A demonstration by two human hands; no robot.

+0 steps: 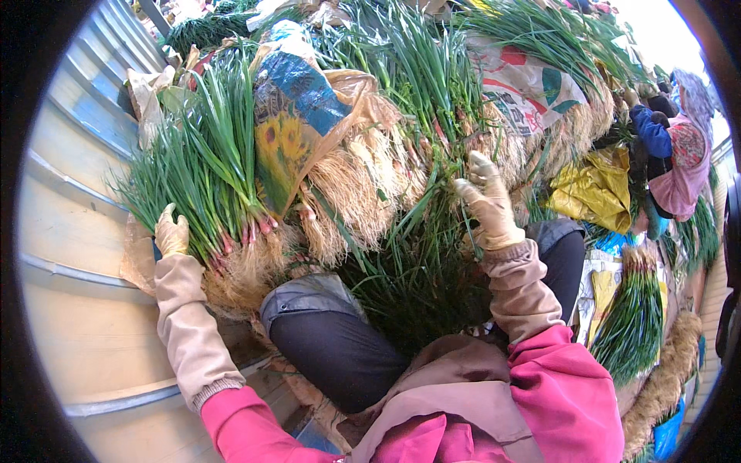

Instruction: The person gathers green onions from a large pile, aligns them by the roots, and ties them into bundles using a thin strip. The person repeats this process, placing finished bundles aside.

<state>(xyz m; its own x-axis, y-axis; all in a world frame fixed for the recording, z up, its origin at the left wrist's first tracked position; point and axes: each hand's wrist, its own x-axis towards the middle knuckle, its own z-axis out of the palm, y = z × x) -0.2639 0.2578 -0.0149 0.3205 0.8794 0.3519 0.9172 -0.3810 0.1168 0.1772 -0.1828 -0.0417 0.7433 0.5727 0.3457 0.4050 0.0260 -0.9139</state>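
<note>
My left hand [171, 231], in a pale glove, is at the leafy side of a bunch of green onions [224, 170] on the left. Its fingers touch or nearly touch the leaves, apart and not closed round them. Reddish-white bulbs and tangled roots of that bunch point toward me. My right hand [492, 204], gloved too, is raised over my right knee with fingers spread and nothing visible in it. Just beyond its fingertips stand more green onions [440, 100], with loose trimmed leaves [417, 270] piled between my knees.
A printed plastic sack [297, 100] and a white sack [525, 92] lie among the onion heaps. On the right are a yellow sheet [594, 189], a laid bunch of onions [631, 316] and another person [683, 154] seated. A corrugated metal wall [85, 208] borders the left.
</note>
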